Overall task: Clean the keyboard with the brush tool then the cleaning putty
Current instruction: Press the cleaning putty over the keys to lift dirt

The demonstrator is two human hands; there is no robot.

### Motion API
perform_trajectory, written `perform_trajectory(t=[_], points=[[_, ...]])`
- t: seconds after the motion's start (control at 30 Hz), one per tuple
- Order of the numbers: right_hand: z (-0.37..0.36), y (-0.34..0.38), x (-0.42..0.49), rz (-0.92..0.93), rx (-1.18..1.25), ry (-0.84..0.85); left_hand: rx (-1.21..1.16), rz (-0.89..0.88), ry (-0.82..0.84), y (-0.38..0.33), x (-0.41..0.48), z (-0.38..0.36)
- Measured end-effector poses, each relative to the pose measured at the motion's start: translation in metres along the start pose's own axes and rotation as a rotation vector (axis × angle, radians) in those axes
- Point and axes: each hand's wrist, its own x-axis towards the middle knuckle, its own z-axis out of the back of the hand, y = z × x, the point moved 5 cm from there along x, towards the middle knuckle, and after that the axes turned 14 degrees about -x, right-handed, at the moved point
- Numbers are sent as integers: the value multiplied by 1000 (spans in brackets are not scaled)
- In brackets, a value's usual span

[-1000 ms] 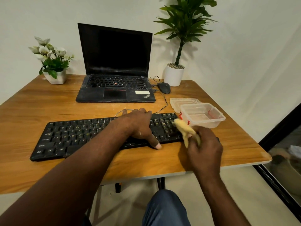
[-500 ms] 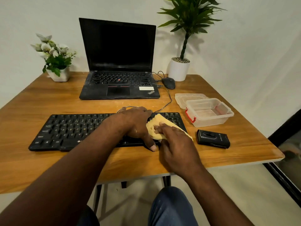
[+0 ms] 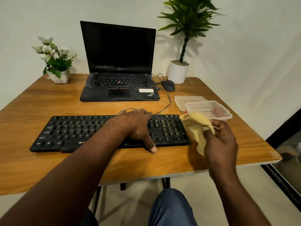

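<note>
A black keyboard (image 3: 78, 131) lies across the wooden table (image 3: 48, 105) in front of me. My left hand (image 3: 138, 126) rests flat on its right-middle keys, thumb reaching over the front edge onto the table. My right hand (image 3: 219, 141) holds a stretched sheet of yellow cleaning putty (image 3: 197, 126) lifted in the air just right of the keyboard's number pad. The putty hangs from my fingers, clear of the keys. The brush tool is hidden behind my right hand.
A clear plastic container (image 3: 211, 110) and its lid (image 3: 187, 98) sit right of the keyboard. Behind are an open laptop (image 3: 118, 62), a mouse (image 3: 168, 85), a potted plant (image 3: 178, 70) and a flower pot (image 3: 59, 75). The table edge runs close on the right.
My right hand peeled the putty off the keyboard's right side and lifted it away to the right. The left hand stayed on the keys.
</note>
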Motion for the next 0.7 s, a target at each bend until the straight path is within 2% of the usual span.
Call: perform_trajectory(t=[0.07,0.13,0.2,0.3,0.37,0.5,0.7], points=[[3,8,7,-137,100,-128,-6,6,4,-1,0,0],[-1,25,12,-67,37,-199,-9,9,4,-1,0,0],[-21,43,11,93,-148,-116,-15,13,3,-1,-2,0],[-67,50,0,275,-474,186,-7,9,-2,-3,-3,1],[-83,55,-8,377,-595,285,1,10,-2,-4,-2,1],[-81,54,-17,455,-535,384,-23,10,-14,-2,1,2],[-50,29,-45,584,-487,359,12,15,9,-3,-1,2]])
